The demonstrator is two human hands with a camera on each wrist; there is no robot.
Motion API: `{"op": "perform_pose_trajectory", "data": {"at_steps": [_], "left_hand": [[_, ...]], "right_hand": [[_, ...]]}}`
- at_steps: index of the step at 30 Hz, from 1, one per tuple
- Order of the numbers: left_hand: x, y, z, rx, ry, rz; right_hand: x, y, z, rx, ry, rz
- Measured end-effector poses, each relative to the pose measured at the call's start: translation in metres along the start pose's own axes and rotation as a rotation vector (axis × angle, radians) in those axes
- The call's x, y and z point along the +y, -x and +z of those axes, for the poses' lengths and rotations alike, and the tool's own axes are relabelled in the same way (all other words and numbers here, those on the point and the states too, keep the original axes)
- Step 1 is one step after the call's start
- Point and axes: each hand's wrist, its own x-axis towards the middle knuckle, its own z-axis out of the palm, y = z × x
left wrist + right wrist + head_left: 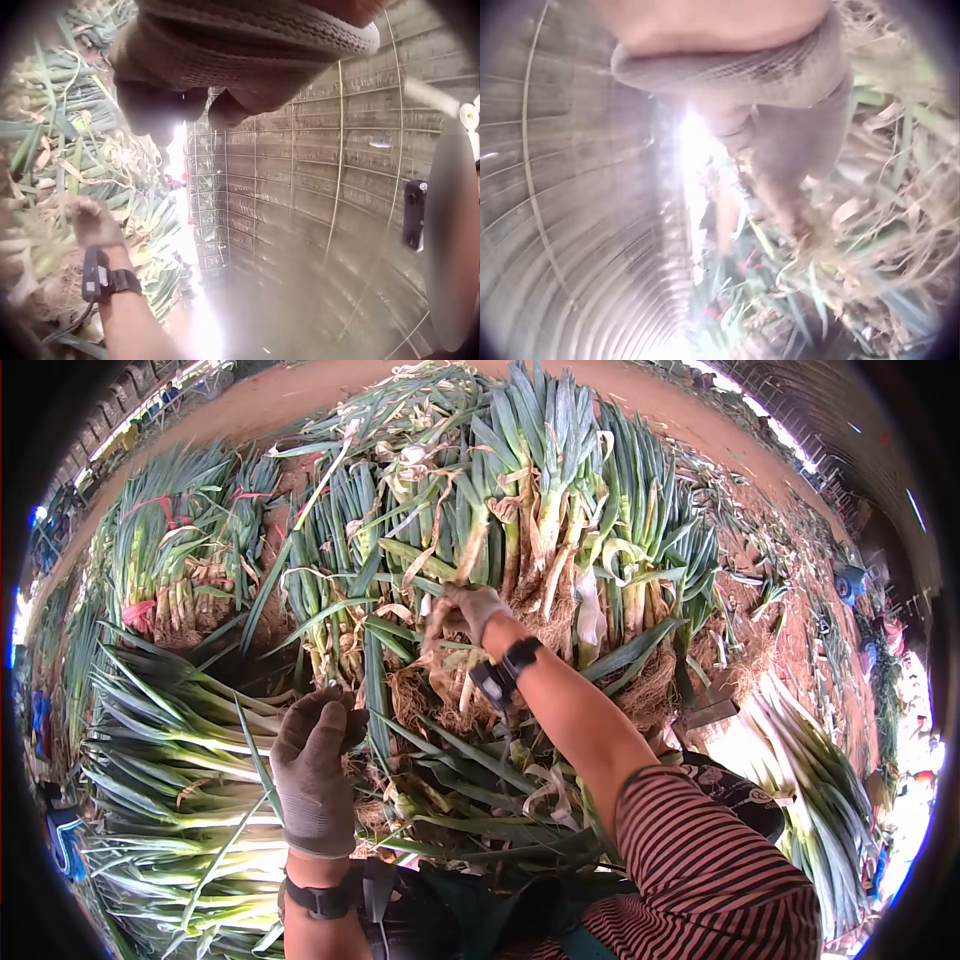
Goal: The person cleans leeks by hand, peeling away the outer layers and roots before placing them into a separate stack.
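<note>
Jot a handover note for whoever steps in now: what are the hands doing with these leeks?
Right hand: its fingers pinch a dry brown leaf in the rough heap.
Left hand: gloved, loosely curled, nothing seen in it, beside the clean stack.
Done: clean stack at left; one bundle tied with red bands.
Left: the rough heap, with roots and dry leaves on.

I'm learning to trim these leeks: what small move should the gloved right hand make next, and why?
Probably peel the dry tan outer leaf down toward the roots: the grey-gloved right hand pinches it at the upright bundle of green-and-white leeks, and the grey-gloved left hand sits lower, clear of that pull.
</note>
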Motion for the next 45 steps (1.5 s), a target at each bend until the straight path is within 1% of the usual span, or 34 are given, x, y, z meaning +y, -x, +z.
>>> {"op": "perform_pose_trajectory", "data": {"at_steps": [1,2,3,4,6,8,9,11,12,14,15,16,17,18,19,21,22,25,26,28,31,34,37,40,43,44,45], "left_hand": [[0.002,-0.001,-0.001,-0.005,0.003,-0.003],[0.004,-0.002,-0.003,-0.006,0.007,-0.008],[0.004,-0.002,-0.004,-0.008,0.009,-0.015],[0.004,-0.003,-0.004,0.008,0.053,-0.005],[0.004,0.000,-0.004,0.000,0.065,-0.029],[0.003,0.003,-0.002,-0.034,0.070,-0.042],[-0.001,0.008,-0.001,-0.052,0.045,-0.048],[-0.005,0.011,0.003,-0.094,0.013,-0.027],[-0.007,0.012,0.004,-0.120,-0.046,-0.014],[-0.009,0.014,0.006,-0.152,-0.165,-0.050],[-0.010,0.014,0.006,-0.165,-0.223,-0.067],[-0.012,0.015,0.006,-0.244,-0.270,-0.122],[-0.009,0.021,0.013,-0.282,-0.269,-0.224],[-0.006,0.030,0.025,-0.318,-0.270,-0.331],[-0.005,0.039,0.035,-0.354,-0.273,-0.438],[-0.019,0.045,0.045,-0.488,-0.162,-0.405],[-0.043,0.043,0.043,-0.536,-0.096,-0.185],[-0.045,0.049,0.043,-0.422,0.085,-0.219],[-0.040,0.055,0.050,-0.348,0.189,-0.243],[-0.045,0.052,0.045,-0.427,0.300,-0.228],[-0.040,0.047,0.038,-0.516,0.484,-0.260],[-0.038,0.046,0.033,-0.526,0.612,-0.310],[-0.023,0.052,0.033,-0.416,0.596,-0.421],[-0.037,0.053,0.027,-0.466,0.540,-0.485],[-0.027,0.065,0.030,-0.698,0.084,-0.472],[-0.019,0.073,0.036,-0.651,-0.052,-0.525],[-0.021,0.071,0.036,-0.695,-0.211,-0.459]], "right_hand": [[-0.011,0.046,0.015,-0.061,0.051,-0.016],[-0.016,0.097,0.026,-0.149,0.132,0.022],[-0.003,0.139,0.031,-0.237,0.212,0.063],[0.053,0.151,0.027,-0.287,0.230,-0.040],[0.107,0.150,0.014,-0.343,-0.005,-0.081],[0.128,0.162,-0.008,-0.333,-0.514,0.065],[0.122,0.155,-0.023,-0.211,-0.409,0.120],[0.114,0.165,-0.037,-0.088,-0.113,-0.070],[0.105,0.181,-0.036,-0.054,-0.081,-0.085],[0.093,0.218,-0.031,0.012,-0.010,-0.116],[0.095,0.230,-0.032,0.009,0.087,-0.215],[0.100,0.241,-0.033,0.005,0.183,-0.312],[0.103,0.252,-0.033,0.001,0.280,-0.405],[0.100,0.268,-0.030,-0.040,0.250,-0.407],[0.101,0.279,-0.026,-0.037,0.298,-0.461],[0.106,0.295,-0.019,-0.027,0.385,-0.578],[0.123,0.292,-0.024,-0.080,0.412,-0.566],[0.122,0.296,-0.027,-0.044,0.610,-0.707],[0.117,0.299,-0.027,-0.020,0.649,-0.729],[0.100,0.305,-0.028,0.028,0.730,-0.773],[0.098,0.294,-0.021,0.037,0.573,-0.941],[0.090,0.304,-0.013,0.076,0.506,-0.850],[0.084,0.311,-0.009,0.023,0.328,-0.790],[0.085,0.313,-0.005,-0.132,0.060,-0.643],[0.081,0.315,0.006,-0.117,-0.002,-0.644],[0.081,0.315,0.004,-0.084,0.113,-0.678],[0.081,0.316,-0.002,-0.049,0.227,-0.709]]}}
